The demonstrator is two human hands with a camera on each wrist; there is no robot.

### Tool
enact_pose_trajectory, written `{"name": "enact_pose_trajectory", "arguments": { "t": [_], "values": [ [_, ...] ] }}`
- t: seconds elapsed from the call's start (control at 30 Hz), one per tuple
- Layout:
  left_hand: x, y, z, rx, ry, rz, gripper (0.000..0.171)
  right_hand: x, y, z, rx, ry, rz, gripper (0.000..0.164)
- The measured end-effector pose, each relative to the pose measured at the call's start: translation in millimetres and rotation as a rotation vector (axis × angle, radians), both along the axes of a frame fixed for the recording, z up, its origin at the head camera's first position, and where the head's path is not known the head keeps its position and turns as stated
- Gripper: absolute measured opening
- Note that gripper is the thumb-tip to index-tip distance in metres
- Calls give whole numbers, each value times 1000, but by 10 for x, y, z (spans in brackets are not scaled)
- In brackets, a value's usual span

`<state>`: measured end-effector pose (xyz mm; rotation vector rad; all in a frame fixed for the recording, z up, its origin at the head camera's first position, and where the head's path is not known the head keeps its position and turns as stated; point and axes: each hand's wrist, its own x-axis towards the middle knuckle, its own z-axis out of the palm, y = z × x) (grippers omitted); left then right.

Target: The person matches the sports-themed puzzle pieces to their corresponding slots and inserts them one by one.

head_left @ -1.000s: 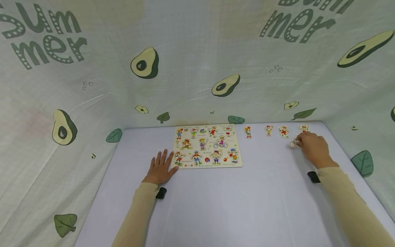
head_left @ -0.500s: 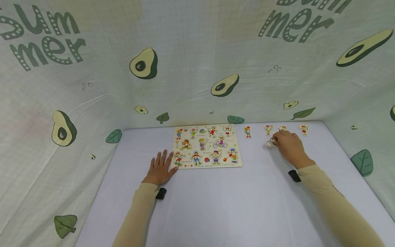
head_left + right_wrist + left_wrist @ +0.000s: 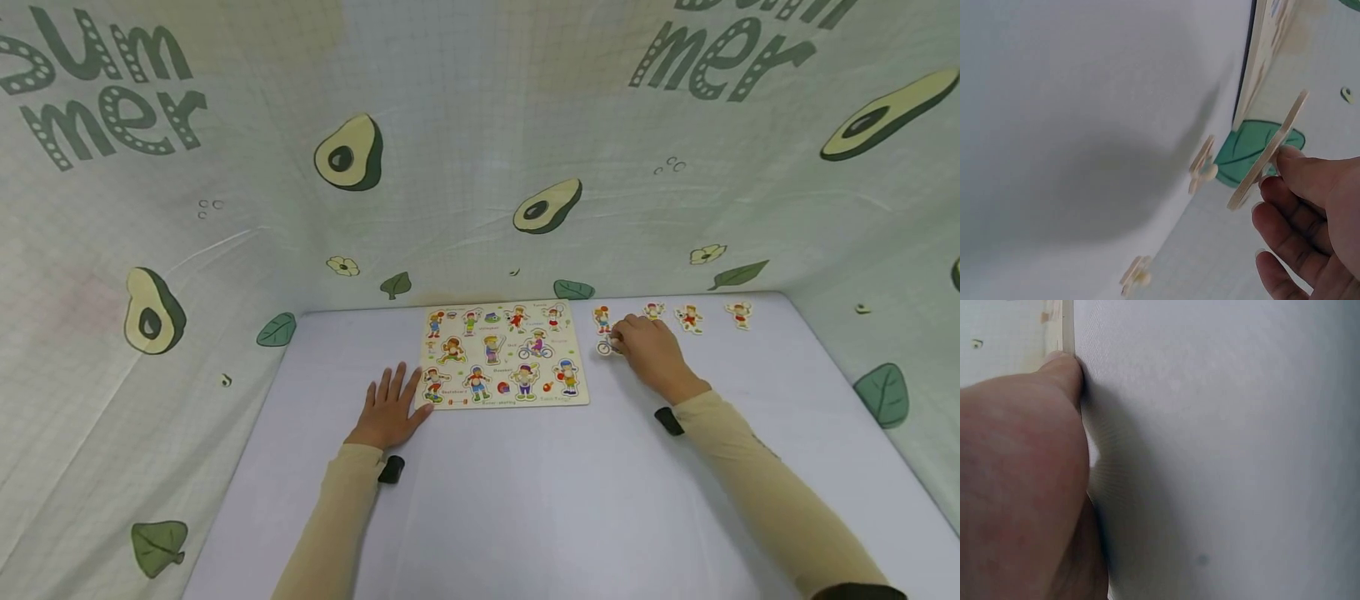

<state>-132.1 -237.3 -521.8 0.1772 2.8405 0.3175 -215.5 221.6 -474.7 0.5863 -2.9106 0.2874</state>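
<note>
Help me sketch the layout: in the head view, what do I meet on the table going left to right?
Left hand, puzzle board, loose figure piece beside the board, right hand, loose figure piece at far right.

Pale avocado-print cloth (image 3: 450, 167) behind; white tabletop (image 3: 540, 500) below

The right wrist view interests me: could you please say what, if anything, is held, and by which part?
The right hand pinches a thin, flat, pale wooden puzzle piece near the middle of one face; any knob is hidden.
</note>
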Motion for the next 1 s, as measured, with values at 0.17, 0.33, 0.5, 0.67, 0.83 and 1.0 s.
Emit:
{"name": "enact_pose_trajectory", "arguments": {
  "t": [0.17,0.33,0.5,0.67,0.83,1.0],
  "values": [
    [-2,4,11,3,-8,4,80,-56,-207,-22,6,-11,22,17],
    [-3,10,16,-2,-10,5,80,-100,-371,-48,-2,-3,64,16],
    [-5,5,10,-4,-8,2,80,-135,-521,-46,4,11,105,17],
    [-21,-4,-6,-5,-4,-2,80,-173,-674,-41,15,-11,125,15],
    [-41,-23,-30,-10,-3,-6,81,-220,-813,-69,32,-21,149,14],
    [-43,-34,-62,-7,8,-6,81,-257,-931,-79,48,-56,166,15]
  ]
}}
